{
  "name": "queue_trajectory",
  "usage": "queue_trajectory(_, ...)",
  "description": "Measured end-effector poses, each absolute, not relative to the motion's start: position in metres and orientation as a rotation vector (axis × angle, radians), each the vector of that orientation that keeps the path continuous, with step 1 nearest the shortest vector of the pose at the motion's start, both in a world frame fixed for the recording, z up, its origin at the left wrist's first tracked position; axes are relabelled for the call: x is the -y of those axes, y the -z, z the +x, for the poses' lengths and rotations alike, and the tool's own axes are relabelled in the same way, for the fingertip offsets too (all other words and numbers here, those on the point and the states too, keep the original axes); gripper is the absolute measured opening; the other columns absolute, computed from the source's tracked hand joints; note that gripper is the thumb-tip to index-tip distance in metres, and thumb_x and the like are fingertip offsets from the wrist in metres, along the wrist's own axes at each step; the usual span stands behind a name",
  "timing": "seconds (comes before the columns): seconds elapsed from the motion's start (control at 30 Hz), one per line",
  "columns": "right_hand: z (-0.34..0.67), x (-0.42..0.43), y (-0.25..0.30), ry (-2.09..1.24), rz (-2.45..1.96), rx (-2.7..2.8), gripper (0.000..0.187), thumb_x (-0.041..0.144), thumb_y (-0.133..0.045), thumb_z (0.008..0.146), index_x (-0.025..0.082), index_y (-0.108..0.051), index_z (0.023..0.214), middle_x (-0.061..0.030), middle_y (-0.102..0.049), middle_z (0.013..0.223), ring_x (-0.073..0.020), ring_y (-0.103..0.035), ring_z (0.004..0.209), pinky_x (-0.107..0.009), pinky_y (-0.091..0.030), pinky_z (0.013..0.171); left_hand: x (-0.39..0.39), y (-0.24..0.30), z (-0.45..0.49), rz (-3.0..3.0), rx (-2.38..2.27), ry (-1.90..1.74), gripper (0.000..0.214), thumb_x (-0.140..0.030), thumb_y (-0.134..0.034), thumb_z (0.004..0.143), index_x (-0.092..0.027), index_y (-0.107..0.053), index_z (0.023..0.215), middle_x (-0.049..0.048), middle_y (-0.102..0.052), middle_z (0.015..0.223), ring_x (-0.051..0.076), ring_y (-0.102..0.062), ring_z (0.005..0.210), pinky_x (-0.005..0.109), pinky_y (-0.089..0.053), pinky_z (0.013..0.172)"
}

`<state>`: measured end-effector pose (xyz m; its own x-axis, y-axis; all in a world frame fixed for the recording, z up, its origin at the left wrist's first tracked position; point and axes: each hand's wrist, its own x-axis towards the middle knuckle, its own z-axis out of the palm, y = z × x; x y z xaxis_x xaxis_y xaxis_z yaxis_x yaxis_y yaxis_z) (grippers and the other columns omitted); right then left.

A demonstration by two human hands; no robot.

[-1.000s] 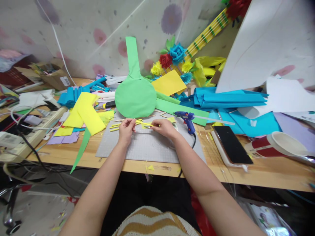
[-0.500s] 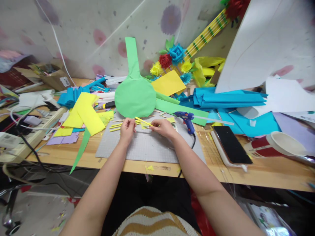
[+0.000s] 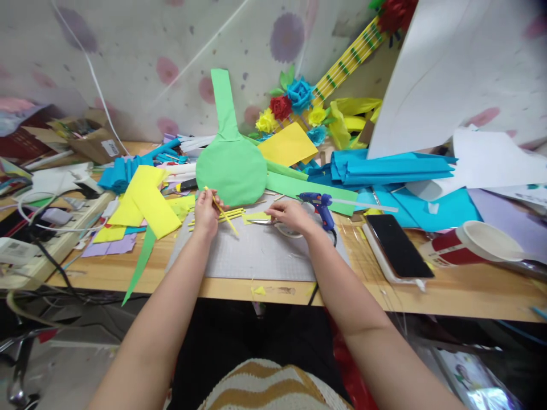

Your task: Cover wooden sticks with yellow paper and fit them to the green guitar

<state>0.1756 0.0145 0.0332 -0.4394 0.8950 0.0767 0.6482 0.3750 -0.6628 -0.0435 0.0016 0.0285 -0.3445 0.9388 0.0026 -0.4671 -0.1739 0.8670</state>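
My left hand (image 3: 206, 212) is closed on a thin yellow paper stick (image 3: 222, 212) that slants down to the right over the grey cutting mat (image 3: 256, 256). My right hand (image 3: 290, 216) rests on the mat beside a roll of clear tape (image 3: 287, 230), its fingers curled at a pair of scissors (image 3: 261, 221) lying on a yellow paper scrap. Several more yellow sticks (image 3: 213, 217) lie on the mat between my hands. A green round paper shape with a long neck (image 3: 231, 166) lies just behind them.
A blue glue gun (image 3: 319, 205) lies right of my right hand. A black phone (image 3: 395, 239) and a tipped red and white paper cup (image 3: 472, 244) lie further right. Blue paper folds (image 3: 384, 169), yellow sheets (image 3: 143, 199), paper flowers (image 3: 290, 105) and cables (image 3: 38, 228) crowd the wooden table.
My left hand has lifted the yellow stick away to the left and tilted it. My right hand has let go of the stick and dropped to the scissors and tape.
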Motion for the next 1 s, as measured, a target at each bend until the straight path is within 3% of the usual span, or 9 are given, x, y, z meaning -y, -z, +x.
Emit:
queue_trajectory(0.13,0.2,-0.013,-0.045,-0.776,-1.436,2.308,0.019,0.031,-0.051,0.075,0.018,-0.063,0.066,0.0003,-0.063,0.063,-0.0105,-0.05,0.059,-0.022,-0.03,0.053,-0.003,-0.041,-0.047,0.862,-1.042,-1.325,0.019,-0.032,-0.059,0.074,-0.013,-0.057,0.075,-0.0051,-0.044,0.049,0.001,-0.03,0.032,0.012,-0.021,0.028)
queue_trajectory(0.3,0.235,-0.001,-0.046,-0.795,-1.566,2.268,0.02,0.033,-0.053,0.071,0.017,-0.061,0.062,-0.0003,-0.061,0.06,-0.0108,-0.049,0.056,-0.022,-0.03,0.051,0.002,-0.034,-0.043,0.858,-1.177,-0.936,0.012,-0.022,-0.061,0.072,-0.01,-0.062,0.074,0.0065,-0.06,0.063,0.008,-0.051,0.045,0.018,-0.04,0.039)
queue_trajectory(0.37,0.25,0.002,-0.044,-0.859,-1.653,2.2,0.024,0.039,-0.055,0.069,0.017,-0.06,0.061,0.0001,-0.059,0.056,-0.0102,-0.047,0.052,-0.022,-0.029,0.048,0.004,-0.031,-0.041,0.856,-1.175,-0.879,0.01,-0.019,-0.06,0.071,-0.01,-0.064,0.075,0.0094,-0.063,0.069,0.008,-0.052,0.046,0.019,-0.04,0.04)
queue_trajectory(0.6,0.253,0.009,-0.036,-0.794,-1.646,2.121,0.026,0.043,-0.061,0.065,0.017,-0.057,0.06,0.001,-0.057,0.058,-0.0102,-0.047,0.055,-0.022,-0.029,0.049,0.01,-0.033,-0.035,1.035,-1.175,-0.864,0.014,-0.021,-0.062,0.069,-0.01,-0.065,0.077,0.0089,-0.065,0.068,0.004,-0.042,0.04,0.016,-0.027,0.035)
queue_trajectory(0.77,0.229,0.013,-0.035,-0.628,-1.495,2.164,0.017,0.035,-0.057,0.07,0.019,-0.061,0.069,-0.0008,-0.062,0.069,-0.0109,-0.05,0.062,-0.022,-0.031,0.054,0.018,-0.035,-0.029,1.018,-1.228,-0.911,0.013,-0.022,-0.066,0.066,-0.011,-0.062,0.072,0.0103,-0.065,0.078,0.009,-0.056,0.053,0.021,-0.046,0.047)
queue_trajectory(0.93,0.263,0.012,-0.043,-0.845,-1.716,2.113,0.045,0.06,-0.048,0.069,0.018,-0.058,0.06,-0.001,-0.057,0.054,-0.011,-0.047,0.049,-0.024,-0.028,0.047,0.019,-0.04,-0.03,0.768,-1.215,-1.092,0.007,-0.011,-0.066,0.066,-0.011,-0.06,0.07,0.0031,-0.059,0.067,0.008,-0.056,0.055,0.026,-0.054,0.057)
queue_trajectory(1.0,0.279,0.009,-0.042,-0.685,-1.913,2.053,0.05,0.067,-0.049,0.063,0.018,-0.055,0.055,-0.0008,-0.054,0.051,-0.0116,-0.045,0.048,-0.024,-0.027,0.046,0.016,-0.04,-0.03,0.663,-1.179,-1.119,0.004,-0.008,-0.062,0.069,-0.01,-0.06,0.072,0.0019,-0.056,0.063,0.007,-0.055,0.054,0.026,-0.055,0.061)
